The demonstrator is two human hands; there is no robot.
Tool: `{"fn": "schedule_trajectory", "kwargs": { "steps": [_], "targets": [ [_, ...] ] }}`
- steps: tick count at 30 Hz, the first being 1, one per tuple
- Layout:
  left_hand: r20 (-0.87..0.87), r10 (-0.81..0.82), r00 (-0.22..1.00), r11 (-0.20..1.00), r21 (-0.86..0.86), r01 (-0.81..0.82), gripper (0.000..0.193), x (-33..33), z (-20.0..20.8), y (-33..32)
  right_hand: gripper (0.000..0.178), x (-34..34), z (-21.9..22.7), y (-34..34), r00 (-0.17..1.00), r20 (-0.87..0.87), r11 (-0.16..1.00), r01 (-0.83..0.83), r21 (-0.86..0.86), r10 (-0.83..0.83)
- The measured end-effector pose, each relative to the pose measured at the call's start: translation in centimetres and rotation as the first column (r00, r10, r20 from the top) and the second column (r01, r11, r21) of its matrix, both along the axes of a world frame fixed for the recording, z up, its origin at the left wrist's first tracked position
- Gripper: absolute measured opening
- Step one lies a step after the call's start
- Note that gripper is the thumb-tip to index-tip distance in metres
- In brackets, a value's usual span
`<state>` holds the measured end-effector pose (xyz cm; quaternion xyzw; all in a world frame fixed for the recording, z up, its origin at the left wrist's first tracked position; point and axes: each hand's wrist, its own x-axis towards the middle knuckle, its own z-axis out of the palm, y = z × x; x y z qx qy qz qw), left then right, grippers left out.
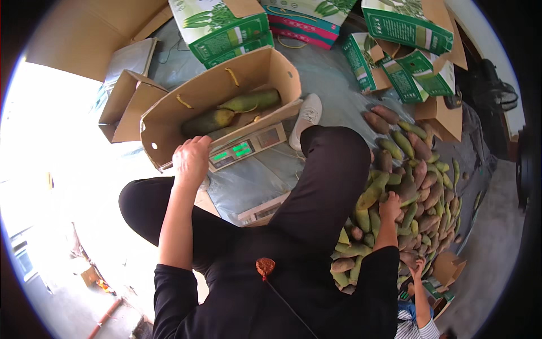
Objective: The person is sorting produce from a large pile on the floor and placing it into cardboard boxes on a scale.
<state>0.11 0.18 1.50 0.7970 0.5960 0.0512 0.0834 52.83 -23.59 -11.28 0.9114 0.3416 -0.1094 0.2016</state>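
Note:
My left hand [191, 160] is closed over the near rim of an open cardboard box [164, 113], by its left corner. Two large green radishes [249, 101] lie inside, one partly behind the other. Beneath the near side of the box shows a digital scale [248, 148] with lit green digits. Down at my right, my right hand [390, 208] touches a heap of green radishes [371, 191] and reddish-brown, sweet-potato-like roots [433, 196]. Its fingers point in among the vegetables, and their tips are partly hidden, so any hold there is unclear.
Green-and-white printed cartons [226, 31] stand at the back, with more cartons [406, 25] at back right. A smaller open box [130, 107] sits left of the large one. Far right is a black fan [497, 90]. Another person's hand [418, 268] reaches toward the heap at lower right.

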Motion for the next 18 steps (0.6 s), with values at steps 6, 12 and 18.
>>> {"fn": "schedule_trajectory", "kwargs": {
  "steps": [6,12,18],
  "targets": [
    [-0.011,0.004,1.000,0.999,0.035,-0.004,0.007,-0.4,-0.6,-0.1,0.055,-0.4,3.4,0.4,0.998,0.032,0.949,0.041,0.311,-0.053],
    [-0.006,-0.002,1.000,1.000,0.011,0.002,0.013,-0.3,-0.1,0.3,0.056,0.9,9.9,5.7,0.964,-0.121,0.520,-0.020,0.854,0.235],
    [-0.022,-0.001,1.000,1.000,0.022,0.002,0.014,-0.7,-0.3,0.0,0.048,-7.8,20.6,16.5,0.720,-0.369,0.109,0.382,0.918,0.588]
  ]
}}
